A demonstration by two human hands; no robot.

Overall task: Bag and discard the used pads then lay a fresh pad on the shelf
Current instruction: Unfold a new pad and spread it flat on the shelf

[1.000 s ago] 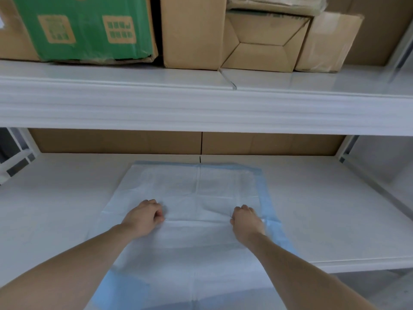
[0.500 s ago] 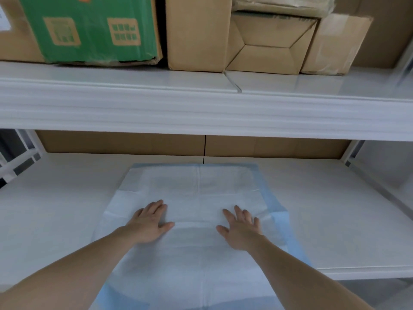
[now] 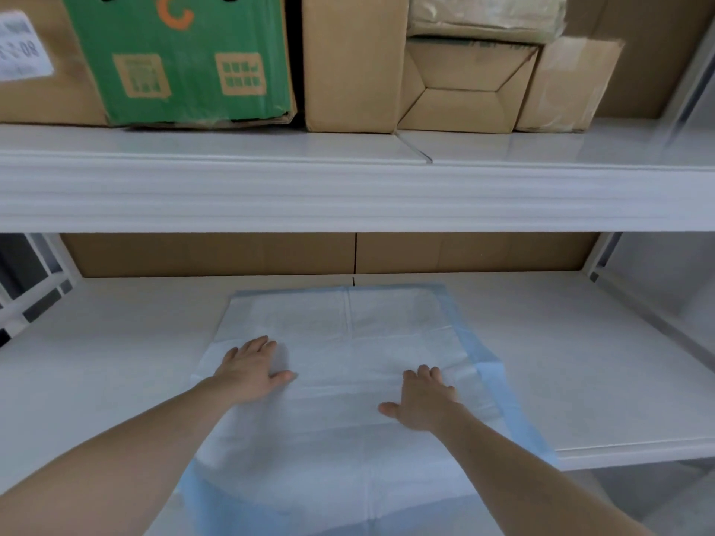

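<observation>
A white absorbent pad with a blue plastic border (image 3: 348,342) is lying spread on the white lower shelf (image 3: 580,361), its near edge hanging over the front. The left hand (image 3: 251,367) and right hand (image 3: 423,400) are both pressing flat on it, fingers straight. A green cardboard box (image 3: 182,59) is sitting on the shelf above.

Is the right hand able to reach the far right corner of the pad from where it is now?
Probably yes. The right hand lies flat on the pad, and nothing stands between it and that corner on the lower shelf; the upper shelf leaves room above.
</observation>
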